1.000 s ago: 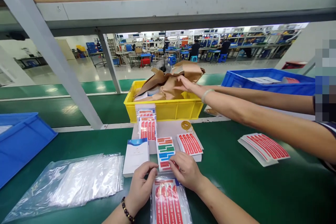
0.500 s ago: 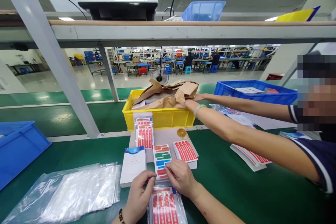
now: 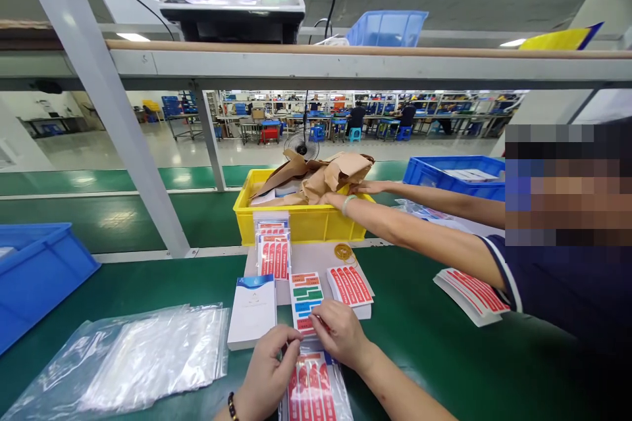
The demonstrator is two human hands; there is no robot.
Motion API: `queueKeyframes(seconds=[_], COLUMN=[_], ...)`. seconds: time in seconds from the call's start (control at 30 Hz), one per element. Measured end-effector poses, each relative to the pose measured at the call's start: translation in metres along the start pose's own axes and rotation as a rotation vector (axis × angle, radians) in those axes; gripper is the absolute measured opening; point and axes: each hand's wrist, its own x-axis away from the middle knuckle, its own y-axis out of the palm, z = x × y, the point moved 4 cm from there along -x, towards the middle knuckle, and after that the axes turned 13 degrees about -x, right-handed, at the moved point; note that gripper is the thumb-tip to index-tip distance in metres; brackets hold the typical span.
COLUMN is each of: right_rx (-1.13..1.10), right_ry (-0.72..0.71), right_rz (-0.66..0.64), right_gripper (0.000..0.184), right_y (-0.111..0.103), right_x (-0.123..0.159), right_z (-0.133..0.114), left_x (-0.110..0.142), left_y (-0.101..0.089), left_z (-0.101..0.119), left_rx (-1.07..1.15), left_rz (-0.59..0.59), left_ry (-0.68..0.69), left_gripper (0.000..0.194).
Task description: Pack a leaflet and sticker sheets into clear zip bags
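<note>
My left hand is closed, thumb near the curled fingertips, beside the lower left edge of a sheet of coloured stickers. My right hand is pinched over that sheet's lower right part; whatever lies between the fingertips of either hand is hidden. Just below both hands lies a clear plastic bag with a red-striped sticker sheet inside. White booklets with a blue top stand stacked to the left. To the right is a pile of red-striped sticker sheets. Filled bags lie beyond.
Another person's arms reach into a yellow bin holding brown paper. Clear empty bags lie left, near a blue bin. Rubber bands sit behind the pile; more red-striped sheets lie right. A shelf crosses above.
The camera view has tilted up. The other person has leaned in, and their hands have moved down from atop the brown paper to the bin's right side. My hands stay nearly in place.
</note>
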Motion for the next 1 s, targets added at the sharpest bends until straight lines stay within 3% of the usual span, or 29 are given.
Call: queueKeyframes(seconds=[1.0], right_rx=[-0.036], right_ry=[0.004], right_rz=[-0.022], right_gripper=[0.015], right_y=[-0.0011], right_x=[-0.0028], right_z=[-0.001], left_x=[-0.0006], left_y=[-0.0018], left_z=[0.0026], left_rx=[-0.004], left_rz=[-0.012], left_ry=[-0.009], left_gripper=[0.02])
